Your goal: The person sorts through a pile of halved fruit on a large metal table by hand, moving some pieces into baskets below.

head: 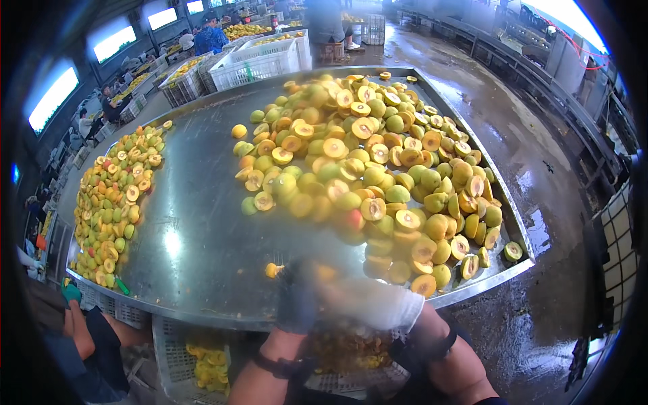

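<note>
My left hand (296,301) wears a dark glove and hovers at the near edge of the metal table (197,217). My right hand (377,304), in a white glove, is close on its right. A blurred patch covers both hands' fingers, so their grip is hidden. Between them shows a blurry orange piece of fruit (326,272); which hand touches it I cannot tell. Just left of my left hand is a small yellow fruit piece (273,270). Beyond my hands spreads a large heap of peaches (374,177), many cut in half, some showing stones.
Another peach pile (114,202) covers the table's left end, with a green-handled tool (122,285) beside it. A co-worker's green-gloved hand (71,292) is at that corner. Below the table's near edge sits a plastic crate (169,354) with fruit pieces. White crates (258,63) stand behind; wet floor (506,167) lies right.
</note>
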Motion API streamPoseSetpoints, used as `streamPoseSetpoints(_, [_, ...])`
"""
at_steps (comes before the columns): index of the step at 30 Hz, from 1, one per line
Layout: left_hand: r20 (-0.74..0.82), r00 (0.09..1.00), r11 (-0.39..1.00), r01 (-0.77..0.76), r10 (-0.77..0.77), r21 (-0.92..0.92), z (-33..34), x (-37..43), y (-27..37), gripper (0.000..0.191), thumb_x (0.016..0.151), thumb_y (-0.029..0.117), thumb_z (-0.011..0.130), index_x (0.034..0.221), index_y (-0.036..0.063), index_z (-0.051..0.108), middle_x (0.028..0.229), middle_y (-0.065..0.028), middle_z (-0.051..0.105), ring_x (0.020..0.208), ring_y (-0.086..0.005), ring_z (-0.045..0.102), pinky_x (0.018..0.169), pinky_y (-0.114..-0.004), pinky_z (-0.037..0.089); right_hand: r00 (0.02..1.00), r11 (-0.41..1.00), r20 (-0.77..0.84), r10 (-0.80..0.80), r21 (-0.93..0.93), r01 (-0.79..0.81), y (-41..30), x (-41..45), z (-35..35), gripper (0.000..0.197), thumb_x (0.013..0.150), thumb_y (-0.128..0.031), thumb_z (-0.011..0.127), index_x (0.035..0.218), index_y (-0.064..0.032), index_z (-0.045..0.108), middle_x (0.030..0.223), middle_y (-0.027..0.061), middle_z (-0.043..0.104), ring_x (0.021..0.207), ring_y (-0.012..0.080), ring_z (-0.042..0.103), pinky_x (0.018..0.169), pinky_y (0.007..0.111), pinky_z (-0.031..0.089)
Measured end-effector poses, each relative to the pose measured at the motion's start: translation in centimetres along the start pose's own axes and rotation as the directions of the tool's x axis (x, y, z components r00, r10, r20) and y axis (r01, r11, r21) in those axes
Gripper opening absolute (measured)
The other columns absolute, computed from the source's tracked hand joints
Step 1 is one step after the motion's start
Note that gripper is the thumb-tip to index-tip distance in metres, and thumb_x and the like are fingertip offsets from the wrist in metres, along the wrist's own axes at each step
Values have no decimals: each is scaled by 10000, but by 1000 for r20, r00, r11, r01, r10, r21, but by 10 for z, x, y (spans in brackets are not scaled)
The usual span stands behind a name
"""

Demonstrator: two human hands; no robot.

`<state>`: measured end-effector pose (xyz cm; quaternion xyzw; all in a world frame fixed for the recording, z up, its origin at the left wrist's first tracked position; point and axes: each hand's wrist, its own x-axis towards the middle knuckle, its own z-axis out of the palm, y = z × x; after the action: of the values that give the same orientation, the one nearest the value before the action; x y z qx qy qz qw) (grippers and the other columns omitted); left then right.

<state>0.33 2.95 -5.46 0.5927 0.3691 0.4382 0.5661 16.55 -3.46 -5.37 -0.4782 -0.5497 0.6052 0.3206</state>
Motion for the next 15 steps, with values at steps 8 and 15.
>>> streamPoseSetpoints(8, [-44,953,878,257,-299,-403,-4,7,-27,241,944,232,599,981,11,686,883,-104,686,788,-210,659,717,-334,539,872,700,-313,-376,-713,46,10,7,39,299,986,-331,551,985,-32,560,725,204,662,706,433,662,629,513,509])
streamPoseSetpoints(15, [280,917,839,-378,282,392,-16,18,-23,312,952,286,622,995,-16,689,888,-124,703,787,-245,674,709,-354,552,946,951,-241,-219,-269,151,3,0,17,328,995,-332,542,1049,-13,597,853,245,670,845,440,659,744,501,516])
